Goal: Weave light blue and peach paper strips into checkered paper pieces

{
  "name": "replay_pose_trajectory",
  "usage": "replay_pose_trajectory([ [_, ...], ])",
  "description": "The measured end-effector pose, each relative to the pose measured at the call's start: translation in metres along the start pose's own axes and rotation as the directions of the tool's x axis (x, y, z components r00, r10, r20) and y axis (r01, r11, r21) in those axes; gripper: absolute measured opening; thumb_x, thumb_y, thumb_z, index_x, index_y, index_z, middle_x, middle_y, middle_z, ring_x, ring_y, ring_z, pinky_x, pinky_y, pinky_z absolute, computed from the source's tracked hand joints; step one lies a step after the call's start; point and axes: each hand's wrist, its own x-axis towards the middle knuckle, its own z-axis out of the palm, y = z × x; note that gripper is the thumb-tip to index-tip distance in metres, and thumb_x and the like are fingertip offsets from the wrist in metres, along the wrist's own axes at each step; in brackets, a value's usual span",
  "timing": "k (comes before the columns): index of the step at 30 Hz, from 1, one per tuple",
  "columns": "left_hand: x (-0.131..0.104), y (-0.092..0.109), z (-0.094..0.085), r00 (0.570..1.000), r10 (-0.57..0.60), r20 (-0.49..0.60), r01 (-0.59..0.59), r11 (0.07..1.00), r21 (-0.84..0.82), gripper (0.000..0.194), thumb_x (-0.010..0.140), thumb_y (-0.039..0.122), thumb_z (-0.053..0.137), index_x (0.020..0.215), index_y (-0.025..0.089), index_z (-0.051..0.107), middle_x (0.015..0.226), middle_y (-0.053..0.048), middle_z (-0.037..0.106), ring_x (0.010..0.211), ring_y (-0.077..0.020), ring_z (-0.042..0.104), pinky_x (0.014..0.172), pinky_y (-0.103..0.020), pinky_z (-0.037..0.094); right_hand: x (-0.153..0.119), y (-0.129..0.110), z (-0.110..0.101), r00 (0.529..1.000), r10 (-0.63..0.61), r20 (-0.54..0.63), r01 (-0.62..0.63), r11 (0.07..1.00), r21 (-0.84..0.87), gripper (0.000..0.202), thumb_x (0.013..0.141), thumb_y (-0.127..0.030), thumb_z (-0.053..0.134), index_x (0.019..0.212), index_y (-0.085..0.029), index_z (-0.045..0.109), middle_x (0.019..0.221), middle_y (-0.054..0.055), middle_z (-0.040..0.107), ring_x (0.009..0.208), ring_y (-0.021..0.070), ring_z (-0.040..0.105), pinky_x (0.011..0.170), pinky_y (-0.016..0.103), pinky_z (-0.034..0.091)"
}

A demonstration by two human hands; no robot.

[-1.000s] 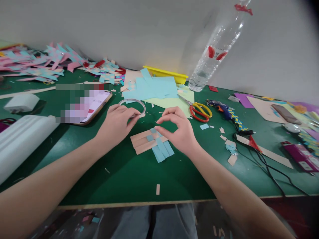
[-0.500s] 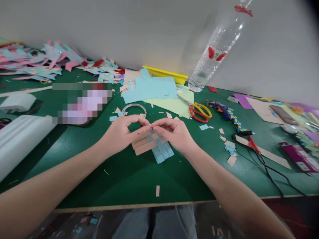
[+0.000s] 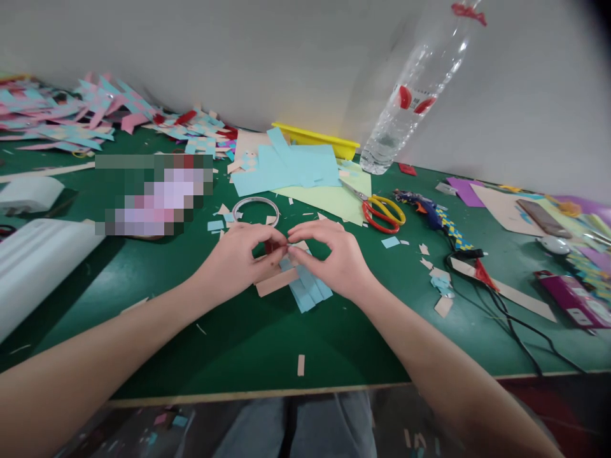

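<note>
My left hand (image 3: 243, 257) and my right hand (image 3: 337, 254) meet at the fingertips above a piece of woven paper strips (image 3: 310, 289). Thumb and forefinger of each hand are curled into a pinch, and whatever small thing lies between the tips is too tiny to make out. Flesh-coloured strips point left and light blue strips point toward me; my fingers cover the upper part of the weave. Just beyond my left hand lies a roll of tape (image 3: 255, 202), seen as a thin pale ring.
Scissors (image 3: 382, 213) with red and yellow handles lie beyond my right hand. Blue paper sheets (image 3: 300, 168) and a tilted plastic bottle (image 3: 398, 121) are at the back. Paper strips (image 3: 62, 114) pile up far left. A cable (image 3: 506, 312) crosses the right side.
The fingertips of both hands have shifted slightly, with the right forefinger and thumb spread a little wider. The woven paper stays in nearly the same place.
</note>
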Motion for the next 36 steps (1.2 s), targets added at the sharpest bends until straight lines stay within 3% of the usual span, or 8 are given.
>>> replay_pose_trajectory([
  [4, -0.001, -0.003, 0.002, 0.999, 0.045, 0.013, -0.046, 0.997, 0.061, 0.023, 0.09, 0.035, 0.052, 0.086, 0.022, 0.071, 0.082, -0.001, 0.073, 0.078, -0.0213, 0.065, 0.08, -0.038, 0.045, -0.001, 0.004, 0.001, 0.996, -0.094, -0.004, 0.093, 0.984, -0.15, 0.008, 0.092, -0.025, 0.062, 0.086, -0.023, 0.068, 0.107, 0.003, 0.073, 0.103, 0.0205, 0.064, 0.104, 0.047, 0.038],
  [8, 0.001, -0.004, -0.001, 0.988, -0.122, 0.093, 0.134, 0.981, -0.137, 0.028, 0.092, 0.038, 0.051, 0.096, 0.021, 0.073, 0.088, -0.002, 0.074, 0.08, -0.02, 0.067, 0.069, -0.03, 0.048, -0.001, 0.006, -0.003, 0.989, -0.148, 0.03, 0.15, 0.973, -0.177, 0.01, 0.094, -0.02, 0.057, 0.087, -0.021, 0.063, 0.106, 0.004, 0.071, 0.103, 0.0197, 0.063, 0.099, 0.042, 0.041],
  [11, 0.001, -0.006, -0.003, 0.981, -0.178, 0.079, 0.191, 0.962, -0.197, 0.037, 0.094, 0.038, 0.05, 0.124, 0.02, 0.063, 0.086, -0.002, 0.072, 0.079, -0.0189, 0.066, 0.068, -0.029, 0.049, 0.001, 0.007, -0.009, 0.991, -0.13, 0.033, 0.133, 0.982, -0.138, 0.01, 0.094, -0.016, 0.053, 0.088, -0.021, 0.06, 0.107, 0.006, 0.068, 0.106, 0.0196, 0.062, 0.096, 0.039, 0.044],
  [13, -0.001, -0.007, -0.001, 0.995, -0.1, 0.031, 0.103, 0.986, -0.131, 0.042, 0.094, 0.036, 0.052, 0.132, 0.02, 0.056, 0.087, -0.001, 0.071, 0.08, -0.0194, 0.066, 0.072, -0.032, 0.049, 0.004, 0.006, -0.014, 0.995, -0.095, 0.013, 0.096, 0.993, -0.063, 0.009, 0.093, -0.016, 0.053, 0.09, -0.021, 0.059, 0.108, 0.006, 0.066, 0.106, 0.0188, 0.061, 0.093, 0.037, 0.047],
  [15, -0.003, -0.008, 0.002, 0.999, 0.046, 0.025, -0.046, 0.999, -0.007, 0.033, 0.093, 0.035, 0.055, 0.123, 0.021, 0.06, 0.089, -0.001, 0.071, 0.085, -0.0208, 0.065, 0.08, -0.036, 0.047, 0.007, 0.003, -0.019, 0.997, -0.075, -0.027, 0.075, 0.997, 0.015, 0.007, 0.093, -0.017, 0.053, 0.09, -0.021, 0.058, 0.107, 0.006, 0.065, 0.105, 0.0178, 0.061, 0.092, 0.036, 0.048],
  [19, -0.006, -0.009, 0.01, 0.947, 0.305, 0.104, -0.314, 0.945, 0.095, 0.02, 0.096, 0.036, 0.056, 0.103, 0.019, 0.062, 0.108, -0.006, 0.069, 0.105, -0.0245, 0.063, 0.088, -0.04, 0.041, 0.009, -0.006, -0.029, 0.998, 0.007, -0.06, -0.001, 0.994, 0.107, 0.005, 0.093, -0.02, 0.054, 0.089, -0.021, 0.057, 0.104, 0.005, 0.064, 0.103, 0.0176, 0.062, 0.093, 0.035, 0.048],
  [26, -0.007, -0.009, 0.011, 0.932, 0.319, 0.174, -0.337, 0.937, 0.086, 0.024, 0.092, 0.036, 0.065, 0.107, 0.018, 0.062, 0.107, -0.006, 0.068, 0.105, -0.0236, 0.062, 0.093, -0.039, 0.042, -0.012, 0.003, -0.03, 0.953, 0.281, 0.112, -0.294, 0.949, 0.117, 0.008, 0.096, -0.028, 0.049, 0.096, -0.022, 0.054, 0.111, 0.004, 0.062, 0.076, 0.0121, 0.061, 0.073, 0.032, 0.05],
  [36, -0.006, -0.013, 0.016, 0.909, 0.341, 0.238, -0.361, 0.932, 0.042, 0.027, 0.088, 0.03, 0.069, 0.108, 0.016, 0.059, 0.114, -0.01, 0.066, 0.106, -0.0244, 0.061, 0.09, -0.038, 0.047, -0.02, 0.003, -0.035, 0.858, 0.401, 0.32, -0.429, 0.903, 0.018, 0.011, 0.096, -0.031, 0.047, 0.09, -0.023, 0.052, 0.082, 0.0, 0.066, 0.071, 0.0139, 0.06, 0.06, 0.028, 0.043],
])
